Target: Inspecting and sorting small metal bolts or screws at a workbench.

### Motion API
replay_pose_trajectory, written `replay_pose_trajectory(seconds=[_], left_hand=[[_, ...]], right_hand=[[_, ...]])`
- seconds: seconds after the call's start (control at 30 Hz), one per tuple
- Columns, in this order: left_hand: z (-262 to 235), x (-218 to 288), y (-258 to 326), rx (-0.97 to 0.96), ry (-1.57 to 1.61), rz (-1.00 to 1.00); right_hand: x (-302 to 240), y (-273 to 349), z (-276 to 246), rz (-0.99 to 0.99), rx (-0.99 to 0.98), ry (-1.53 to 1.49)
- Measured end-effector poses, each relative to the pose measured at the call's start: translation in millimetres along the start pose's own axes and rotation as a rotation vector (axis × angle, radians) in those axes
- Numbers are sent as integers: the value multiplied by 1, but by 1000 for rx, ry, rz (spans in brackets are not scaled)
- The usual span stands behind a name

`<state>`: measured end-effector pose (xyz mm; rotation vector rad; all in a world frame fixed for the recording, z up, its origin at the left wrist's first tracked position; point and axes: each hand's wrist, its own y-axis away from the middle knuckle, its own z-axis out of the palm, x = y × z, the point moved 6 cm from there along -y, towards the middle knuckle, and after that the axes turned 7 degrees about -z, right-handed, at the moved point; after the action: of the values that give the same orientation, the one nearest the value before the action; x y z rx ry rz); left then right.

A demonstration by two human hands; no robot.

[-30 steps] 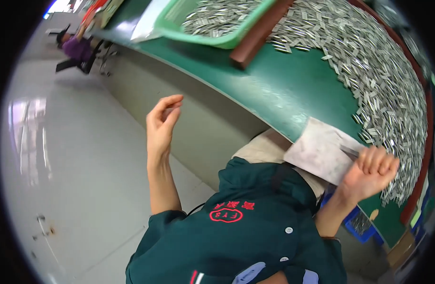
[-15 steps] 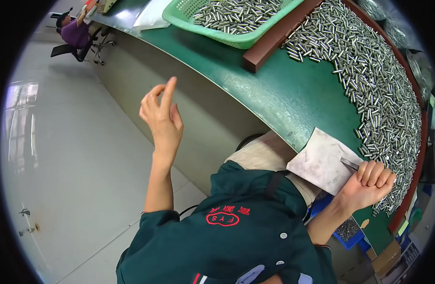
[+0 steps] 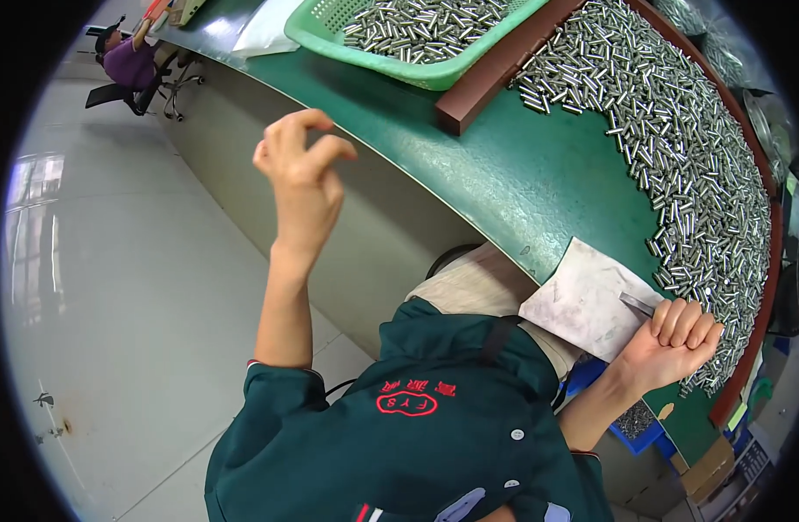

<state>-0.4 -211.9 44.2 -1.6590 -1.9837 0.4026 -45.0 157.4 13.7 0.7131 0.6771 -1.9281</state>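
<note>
My left hand [image 3: 297, 174] is raised in the air beyond the table's near edge. Its fingers are bent but apart, and nothing is in them. At the right, my right hand [image 3: 674, 344] is closed around metal tweezers [image 3: 636, 304], whose tip points left over a stained white sheet [image 3: 582, 291]. That sheet lies at the edge of the green table [image 3: 539, 183] and overhangs it a little. Beside my right hand spreads a large heap of short shiny metal pins [image 3: 695, 174].
A green plastic basket [image 3: 430, 76] full of similar pins stands at the top. A brown bar [image 3: 478, 100] separates it from the heap. Blue bins [image 3: 639, 435] sit below the table at the lower right. Far off at upper left, a person in purple [image 3: 130, 63] sits on a chair.
My left hand has risen slightly, and its extended index finger has bent toward the table. My right hand keeps its hold on the tweezers. The whole view has shifted slightly.
</note>
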Motion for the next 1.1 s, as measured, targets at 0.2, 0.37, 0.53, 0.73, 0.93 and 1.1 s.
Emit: replay_pose_trajectory(seconds=[0.2, 0.37, 0.53, 0.73, 0.93, 1.1], left_hand=[[-3, -32, 9, -10, 218, -239], [-10, -8, 23, -34, 237, -241], [0, 91, -7, 16, 327, 102], [46, 161, -38, -197, 403, 329], [79, 163, -62, -191, 136, 274], [94, 167, -69, -317, -194, 307]], right_hand=[[-6, -4, -1, -27, -6, 25], [-4, -3, 3, -26, 33, -23], [0, 0, -4, 16, 88, -61], [-4, -2, -6, 13, 92, -20], [-6, -2, -6, -3, 73, -57], [-4, -1, -8, 20, 59, -78]])
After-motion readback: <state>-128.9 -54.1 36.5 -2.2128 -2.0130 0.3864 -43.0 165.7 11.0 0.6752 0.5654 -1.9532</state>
